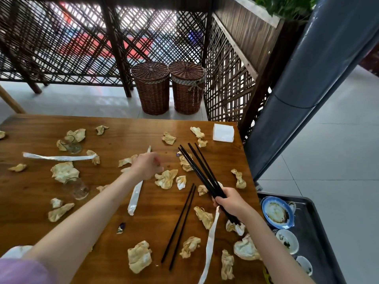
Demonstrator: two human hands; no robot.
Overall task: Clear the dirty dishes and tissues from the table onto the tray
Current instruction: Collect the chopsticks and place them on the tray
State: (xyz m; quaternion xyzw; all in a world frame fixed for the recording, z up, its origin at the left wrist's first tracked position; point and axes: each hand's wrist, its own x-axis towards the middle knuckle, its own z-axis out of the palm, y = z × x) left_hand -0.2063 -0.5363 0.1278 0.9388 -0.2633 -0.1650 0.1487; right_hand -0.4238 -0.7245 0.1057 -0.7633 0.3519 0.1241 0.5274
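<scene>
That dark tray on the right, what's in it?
The tray holds a blue-rimmed dirty plate and two small white bowls. Its near end runs out of frame, so anything there is unseen.

The tabletop (114,128) is warm brown wood with visible grain. Crumpled tissues (166,178) are off-white stained yellow-brown. Chopsticks (200,171) are glossy black. The tray (320,232) is dark grey; its bowl (277,212) is white with a blue rim and brown smears. Woven baskets (152,88) are reddish-brown wicker.

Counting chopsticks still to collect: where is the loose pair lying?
Head view: the loose pair lies on the table, near-right of centre, just left of the right hand.
</scene>
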